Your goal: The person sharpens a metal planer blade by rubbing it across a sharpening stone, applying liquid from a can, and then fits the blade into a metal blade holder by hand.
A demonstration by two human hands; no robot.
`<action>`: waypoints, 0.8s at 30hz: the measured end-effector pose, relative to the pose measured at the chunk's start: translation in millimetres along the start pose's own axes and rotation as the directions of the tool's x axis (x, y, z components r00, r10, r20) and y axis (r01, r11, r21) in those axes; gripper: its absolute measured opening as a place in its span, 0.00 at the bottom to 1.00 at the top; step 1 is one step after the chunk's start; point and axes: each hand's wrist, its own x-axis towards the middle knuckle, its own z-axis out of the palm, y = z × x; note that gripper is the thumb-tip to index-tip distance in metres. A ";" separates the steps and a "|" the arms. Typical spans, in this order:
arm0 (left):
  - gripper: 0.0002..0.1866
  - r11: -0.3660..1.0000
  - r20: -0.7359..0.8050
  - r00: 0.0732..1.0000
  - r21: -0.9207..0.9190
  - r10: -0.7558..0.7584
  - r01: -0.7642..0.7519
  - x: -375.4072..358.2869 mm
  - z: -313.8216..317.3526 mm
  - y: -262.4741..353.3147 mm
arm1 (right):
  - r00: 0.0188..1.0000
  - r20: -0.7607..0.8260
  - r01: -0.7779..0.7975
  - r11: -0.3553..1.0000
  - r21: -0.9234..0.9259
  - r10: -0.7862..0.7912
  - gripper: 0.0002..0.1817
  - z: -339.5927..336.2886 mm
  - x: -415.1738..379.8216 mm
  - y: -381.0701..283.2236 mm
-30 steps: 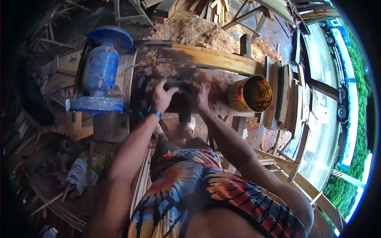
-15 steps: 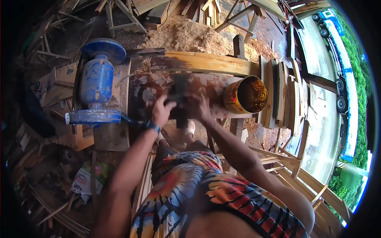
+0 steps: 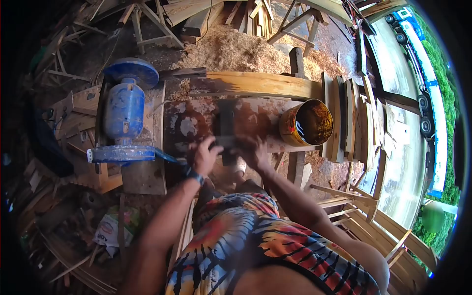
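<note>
A long dark bar-shaped block (image 3: pixel 226 120), perhaps a sharpening stone, lies across the stained bench top (image 3: pixel 265 110), its near end toward my body. Over its near part, both hands hold a small dark flat piece (image 3: pixel 226 143), which is blurred, so its kind cannot be made out. My left hand (image 3: pixel 203 156) grips its left side, thumb pointing inward. On the opposite side, my right hand (image 3: pixel 254 154) has its fingers bent over the piece, smeared by motion. A paint-streaked bucket (image 3: pixel 290 125) with dark liquid stands to the right of my right hand.
A blue motor-like machine (image 3: pixel 125 110) with round ends stands left of the bench. Stacked boards (image 3: pixel 339 118) lie beyond the bucket, and a thick plank (image 3: pixel 265 84) runs along the far edge. Sawdust (image 3: pixel 231 49) covers the ground behind. A printed sack (image 3: pixel 110 228) lies lower left.
Both hands have slid toward my body along the dark block with the flat piece between them. More of the block's far part now shows. The whole view has shifted slightly.
</note>
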 end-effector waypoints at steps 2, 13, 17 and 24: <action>0.24 1.000 -0.046 0.999 -0.017 0.025 -0.026 -2.6 3.1 4.4 | 1.000 0.007 -0.018 0.991 -0.130 0.019 0.32 -19.8 -9.4 -22.7; 0.19 0.977 0.031 0.985 0.130 0.167 -0.170 6.1 -5.1 11.9 | 0.984 0.082 -0.166 0.983 0.079 0.159 0.34 -21.1 20.6 -16.1; 0.21 0.994 -0.039 0.994 -0.040 0.103 -0.105 1.3 10.9 5.1 | 0.988 0.049 -0.148 0.988 0.054 0.145 0.35 -8.4 15.7 -5.8; 0.20 0.981 -0.042 0.987 0.118 0.157 -0.151 44.9 8.8 2.9 | 0.997 -0.026 -0.069 0.996 -0.052 0.068 0.39 3.6 41.9 18.2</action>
